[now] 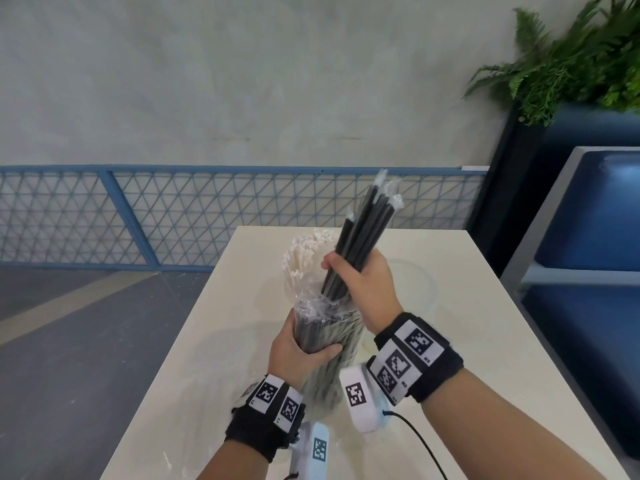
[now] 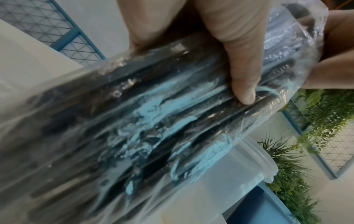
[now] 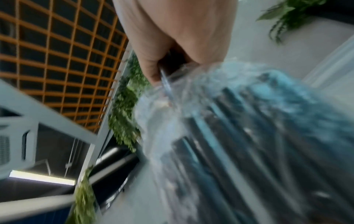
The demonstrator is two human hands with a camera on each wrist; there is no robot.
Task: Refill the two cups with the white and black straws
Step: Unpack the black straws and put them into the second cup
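Note:
My left hand (image 1: 298, 351) grips a clear plastic bag of black straws (image 1: 329, 344) held upright over the cream table (image 1: 467, 341). In the left wrist view its fingers (image 2: 241, 72) wrap the bag (image 2: 134, 121). Just above the bag's open top, my right hand (image 1: 363, 282) grips a bunch of black straws (image 1: 363, 230) that points up and away. The blurred right wrist view shows this hand (image 3: 172, 37) above the bag (image 3: 268, 136). White straws (image 1: 304, 251) stand behind the bag; their cup is mostly hidden. A clear empty cup (image 1: 426, 289) stands to the right, also visible as a clear cup (image 2: 239, 174) below the bag.
A blue mesh fence (image 1: 207, 216) runs behind the table. A potted fern (image 1: 571, 64) and a blue bench (image 1: 588, 237) stand to the right. A black cable (image 1: 426, 441) trails over the table's near right part.

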